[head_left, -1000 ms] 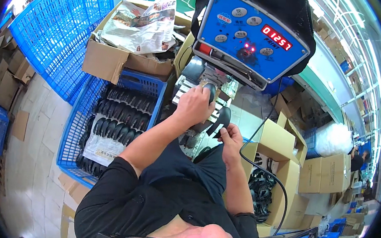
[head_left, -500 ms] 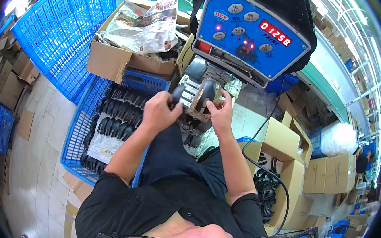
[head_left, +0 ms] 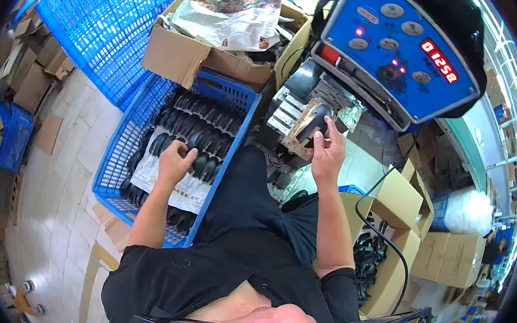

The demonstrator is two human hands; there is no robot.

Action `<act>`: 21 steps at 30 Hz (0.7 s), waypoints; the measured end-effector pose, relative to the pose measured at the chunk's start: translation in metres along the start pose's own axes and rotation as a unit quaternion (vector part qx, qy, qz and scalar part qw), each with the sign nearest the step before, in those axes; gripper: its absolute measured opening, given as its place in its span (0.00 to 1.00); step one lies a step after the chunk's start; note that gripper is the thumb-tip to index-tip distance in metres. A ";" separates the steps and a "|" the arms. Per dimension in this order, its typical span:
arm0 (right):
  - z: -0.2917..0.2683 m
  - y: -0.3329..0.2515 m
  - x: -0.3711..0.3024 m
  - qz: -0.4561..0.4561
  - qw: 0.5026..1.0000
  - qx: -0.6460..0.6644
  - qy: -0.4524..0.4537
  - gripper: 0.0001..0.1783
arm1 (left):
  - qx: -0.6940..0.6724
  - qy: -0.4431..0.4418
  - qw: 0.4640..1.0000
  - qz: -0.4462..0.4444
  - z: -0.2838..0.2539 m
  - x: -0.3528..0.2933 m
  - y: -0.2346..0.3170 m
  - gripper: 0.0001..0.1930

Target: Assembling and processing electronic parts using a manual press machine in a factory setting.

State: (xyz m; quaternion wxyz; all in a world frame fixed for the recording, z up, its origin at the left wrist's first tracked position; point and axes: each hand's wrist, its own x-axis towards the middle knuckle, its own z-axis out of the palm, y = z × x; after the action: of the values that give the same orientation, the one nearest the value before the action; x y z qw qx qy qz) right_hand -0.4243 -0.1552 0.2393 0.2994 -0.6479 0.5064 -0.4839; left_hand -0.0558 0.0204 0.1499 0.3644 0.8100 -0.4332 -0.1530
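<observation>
Black curved piece point(head_left: 318, 119) seated on a worn fixture point(head_left: 295, 130), below and to the left of a blue control panel point(head_left: 376, 55). Right hand point(head_left: 329, 154): thumb and forefinger parted, tips at the piece's right edge; whether they grip it cannot be told. Left hand point(head_left: 175, 163): fingers bent close together at the rows of similar black pieces point(head_left: 212, 138) inside a blue crate point(head_left: 111, 168); any hold is unclear.

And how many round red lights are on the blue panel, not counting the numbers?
3: one light on the left of the panel, two lights side by side near its middle. Its top is cut off, so some may hide.
</observation>
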 end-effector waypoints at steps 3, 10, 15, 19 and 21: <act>0.009 -0.009 -0.003 -0.070 0.991 -0.112 0.031 0.25 | 0.018 0.030 0.999 -0.013 -0.013 0.003 -0.021 0.20; -0.036 0.019 -0.038 0.091 0.988 0.123 -0.036 0.40 | 0.071 0.107 0.989 -0.075 -0.025 0.065 -0.113 0.23; -0.108 0.080 -0.087 0.152 0.988 -0.005 0.039 0.35 | 0.156 0.084 0.978 -0.110 -0.038 0.084 -0.164 0.23; -0.217 0.168 -0.133 0.178 0.970 -0.132 0.101 0.32 | 0.203 0.046 0.967 -0.147 -0.029 0.103 -0.175 0.21; -0.261 0.184 -0.164 0.196 0.946 -0.225 0.124 0.31 | 0.223 0.031 0.964 -0.143 -0.025 0.109 -0.185 0.22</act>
State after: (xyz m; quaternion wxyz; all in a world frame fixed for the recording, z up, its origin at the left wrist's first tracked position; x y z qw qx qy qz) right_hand -0.7373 -0.0304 0.1163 0.1697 -0.5209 0.7522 -0.3661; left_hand 0.1310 0.0094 0.0408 0.1622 0.9286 -0.3246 -0.0779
